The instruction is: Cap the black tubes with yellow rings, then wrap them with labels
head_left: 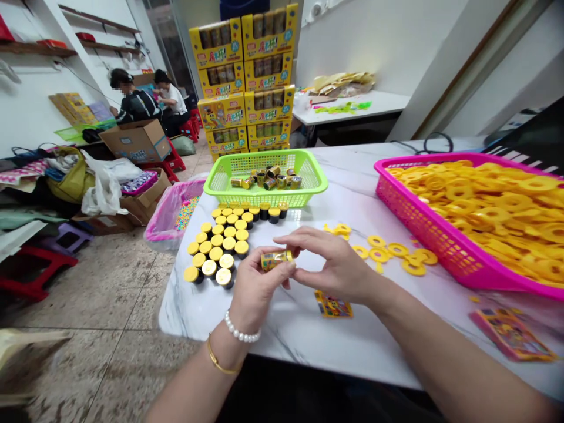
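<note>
My left hand (259, 285) grips a small cylindrical tub (274, 260) with a shiny gold printed wrap, lying sideways between thumb and fingers. My right hand (337, 267) closes over the tub's right end, fingers bent and thumb close to my left thumb. That end is partly hidden by the fingers. Left of my hands, several black tubs with yellow lids (215, 254) stand upright in a cluster. Beneath my right hand lies a small stack of printed yellow cards (333, 305). Beyond the hands, a green basket (267, 200) holds more gold-wrapped tubs (273, 172).
A pink basket (440, 249) heaped with yellow rings stands at right; loose yellow rings (398, 250) lie beside it. Another card stack (511, 335) sits near the front right. Stacked yellow boxes (268, 106) rise behind the table. Two people sit at the far left.
</note>
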A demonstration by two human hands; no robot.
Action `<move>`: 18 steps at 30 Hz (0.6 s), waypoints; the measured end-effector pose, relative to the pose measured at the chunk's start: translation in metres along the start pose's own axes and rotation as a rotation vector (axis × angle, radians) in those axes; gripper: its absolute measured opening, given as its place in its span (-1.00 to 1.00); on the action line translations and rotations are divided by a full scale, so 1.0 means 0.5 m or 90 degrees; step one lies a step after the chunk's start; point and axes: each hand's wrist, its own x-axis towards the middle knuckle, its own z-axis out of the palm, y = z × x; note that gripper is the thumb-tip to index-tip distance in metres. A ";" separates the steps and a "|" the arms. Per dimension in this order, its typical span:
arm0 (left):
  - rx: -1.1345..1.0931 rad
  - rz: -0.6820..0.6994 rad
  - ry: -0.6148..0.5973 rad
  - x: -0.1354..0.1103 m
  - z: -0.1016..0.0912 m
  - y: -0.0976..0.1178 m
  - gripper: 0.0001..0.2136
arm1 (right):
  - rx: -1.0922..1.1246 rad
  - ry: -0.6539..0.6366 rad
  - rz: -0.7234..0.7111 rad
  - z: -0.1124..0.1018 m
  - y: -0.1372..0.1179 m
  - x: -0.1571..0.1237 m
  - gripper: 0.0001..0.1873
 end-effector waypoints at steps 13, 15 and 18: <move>0.134 0.096 0.014 -0.045 -0.036 0.026 -0.73 | 0.145 0.058 0.150 0.044 -0.017 -0.011 -0.78; 0.160 0.112 0.006 -0.040 -0.037 0.024 -0.71 | 0.242 0.067 0.273 0.059 -0.016 -0.013 -0.70; 0.111 0.044 -0.018 -0.039 -0.050 0.024 -0.58 | 0.298 0.061 0.320 0.064 -0.011 -0.016 -0.66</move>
